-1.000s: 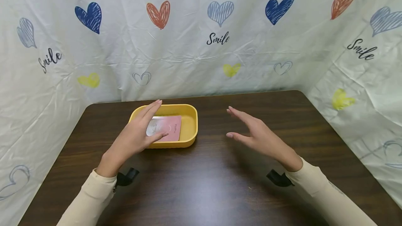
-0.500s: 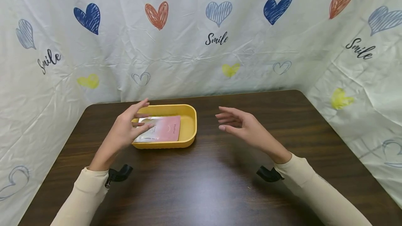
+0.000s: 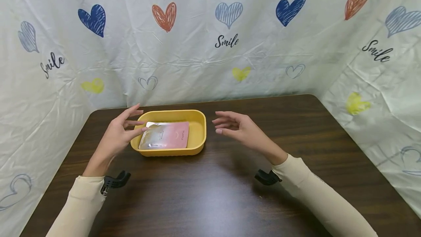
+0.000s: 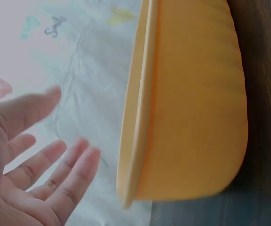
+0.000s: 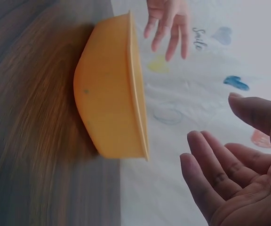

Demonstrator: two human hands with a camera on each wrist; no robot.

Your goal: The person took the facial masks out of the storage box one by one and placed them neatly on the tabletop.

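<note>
A yellow plastic tray with raised walls stands on the dark wooden table, towards its back left. Flat inside it lies a pink and white sachet with small print. My left hand hovers at the tray's left end, its fingers loosely spread and holding nothing. In the left wrist view that hand is apart from the tray's outer wall. Off the tray's right end, my right hand is in the air with relaxed fingers and nothing in them. The right wrist view has a gap between this hand and the tray.
The wooden table reaches back to a hanging white cloth printed with hearts and the word Smile. Each wrist bears a black strap mount, the left mount and the right mount.
My left hand has moved left, from over the tray to its left end, uncovering the sachet. My right hand has come left, closer to the tray. Tray and sachet have stayed put.
</note>
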